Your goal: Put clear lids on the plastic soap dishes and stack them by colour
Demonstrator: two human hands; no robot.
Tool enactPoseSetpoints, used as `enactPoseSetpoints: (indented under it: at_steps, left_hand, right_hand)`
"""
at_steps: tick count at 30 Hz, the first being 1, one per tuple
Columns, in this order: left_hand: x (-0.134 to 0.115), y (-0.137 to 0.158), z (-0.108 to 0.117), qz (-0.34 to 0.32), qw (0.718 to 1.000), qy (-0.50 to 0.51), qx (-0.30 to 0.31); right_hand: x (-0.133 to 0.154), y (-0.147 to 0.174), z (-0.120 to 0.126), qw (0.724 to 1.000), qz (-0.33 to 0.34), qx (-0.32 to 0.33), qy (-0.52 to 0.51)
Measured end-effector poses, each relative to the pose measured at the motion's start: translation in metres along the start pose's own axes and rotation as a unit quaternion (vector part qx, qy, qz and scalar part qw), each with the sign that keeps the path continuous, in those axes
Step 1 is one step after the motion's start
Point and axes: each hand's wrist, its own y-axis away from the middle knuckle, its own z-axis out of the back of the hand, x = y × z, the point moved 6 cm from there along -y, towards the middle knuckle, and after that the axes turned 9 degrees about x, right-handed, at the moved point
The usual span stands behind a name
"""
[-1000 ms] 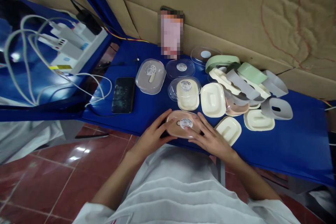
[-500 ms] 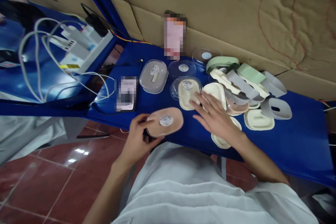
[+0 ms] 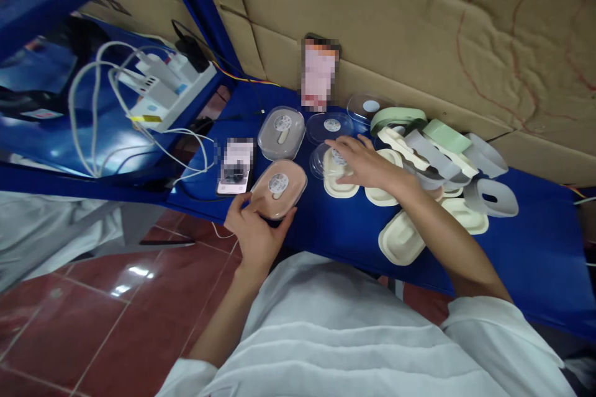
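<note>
My left hand (image 3: 255,232) is wrapped round the near end of a peach oval box (image 3: 265,203) under a clear cover with a round label. The box is on or just above the blue table near its front edge. My right hand (image 3: 367,164) reaches over a clear lid (image 3: 318,162), with thumb and fingers at its two sides. Part of that lid overlaps a cream oval piece (image 3: 341,190). Behind the peach box is a grey oval box (image 3: 268,136) with a clear cover. Two more clear lids, one flat lid (image 3: 316,129) among them, lie beyond my right hand.
Green, cream and grey rings and shells (image 3: 433,149) are heaped at the right. Cream pieces (image 3: 401,242) lie under my right forearm. A phone (image 3: 238,161) is left of the peach box; another phone (image 3: 319,71) leans on cardboard. A power strip (image 3: 186,93) with cables stands left.
My left hand has moved the peach box up the table, turning it towards the grey box. My right hand has moved from beside the cream piece onto the clear lid.
</note>
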Motion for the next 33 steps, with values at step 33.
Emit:
enactPoseSetpoints:
  at_steps: [33]
  left_hand:
    - [-0.102,-0.001,-0.051,-0.264,0.943,0.04,0.198]
  right_hand:
    - [0.034,0.081,0.023,0.988,-0.023,-0.141,0.064]
